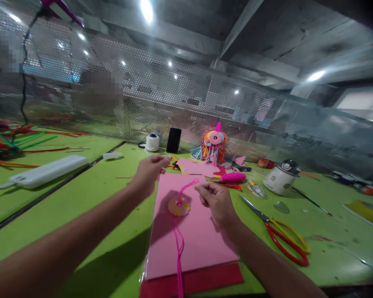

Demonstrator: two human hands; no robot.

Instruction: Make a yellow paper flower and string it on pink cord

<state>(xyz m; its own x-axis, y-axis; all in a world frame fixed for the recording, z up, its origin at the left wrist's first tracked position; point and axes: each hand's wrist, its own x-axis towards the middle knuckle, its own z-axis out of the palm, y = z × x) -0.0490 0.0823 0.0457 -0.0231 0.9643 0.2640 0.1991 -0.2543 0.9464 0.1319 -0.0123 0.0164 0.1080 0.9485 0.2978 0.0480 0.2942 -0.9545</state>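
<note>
My left hand (149, 171) is raised over the far left corner of a pink sheet (189, 240), fingers pinched together; what they pinch is too small to make out. My right hand (216, 200) hovers over the sheet's right side, fingers curled in a pinch near the end of a pink cord (186, 188). The cord loops up from a small yellow scalloped disc (178, 207) lying on the sheet, and more cord trails down toward me. A red sheet (205, 281) lies under the pink one.
Red-and-yellow-handled scissors (279, 236) lie right of the sheets on the green table (105, 194). Behind are a colourful tasselled ornament (214, 145), a black phone (173, 140), a white tape roll (152, 142), a white glue pot (281, 177) and a power strip (46, 170).
</note>
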